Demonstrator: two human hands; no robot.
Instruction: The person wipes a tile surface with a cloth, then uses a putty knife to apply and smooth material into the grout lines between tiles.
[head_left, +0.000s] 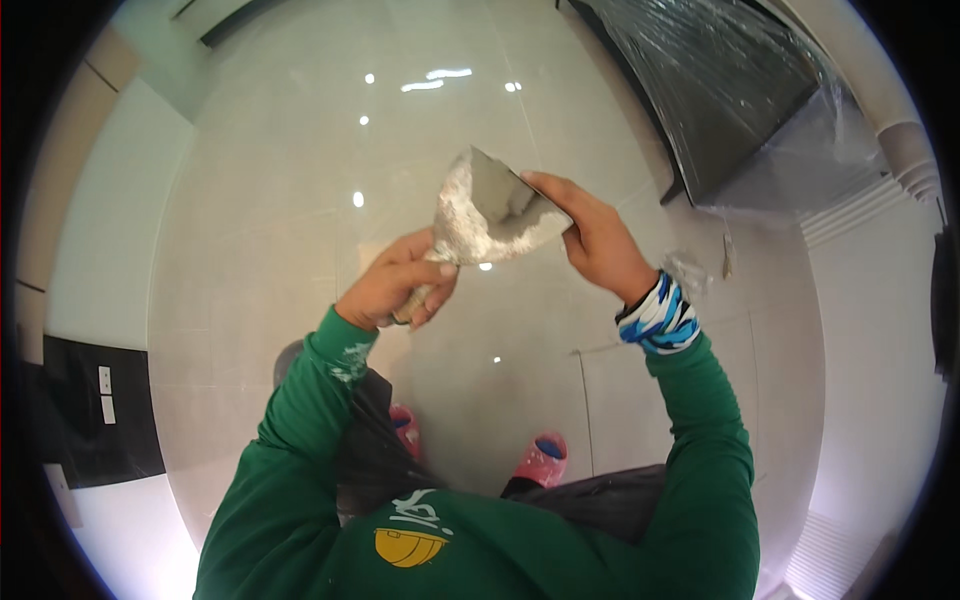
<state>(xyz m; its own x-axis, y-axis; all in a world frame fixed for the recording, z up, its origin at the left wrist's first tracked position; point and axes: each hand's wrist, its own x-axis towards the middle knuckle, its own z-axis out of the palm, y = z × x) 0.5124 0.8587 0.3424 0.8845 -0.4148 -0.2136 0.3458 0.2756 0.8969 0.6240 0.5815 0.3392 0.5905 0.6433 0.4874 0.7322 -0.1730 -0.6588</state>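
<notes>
Over the floor in front of me is a trowel (510, 195) with a wide grey blade, roughly triangular, crusted with whitish plaster along its near and left sides. My left hand (400, 280) is closed round its tan handle, most of which the fingers hide. At the blade's straight right edge, my right hand (597, 235) pinches the corner, thumb and fingers on either side. A blue, white and black band wraps my right wrist, and white smears mark my left green sleeve.
Glossy pale tiles (270, 200) cover the floor. A dark piece of furniture under clear plastic sheeting (740, 90) stands at the far right, with crumpled clear plastic (687, 270) nearby. A black panel with white sockets (100, 410) is at the left. My feet wear pink clogs (543, 460).
</notes>
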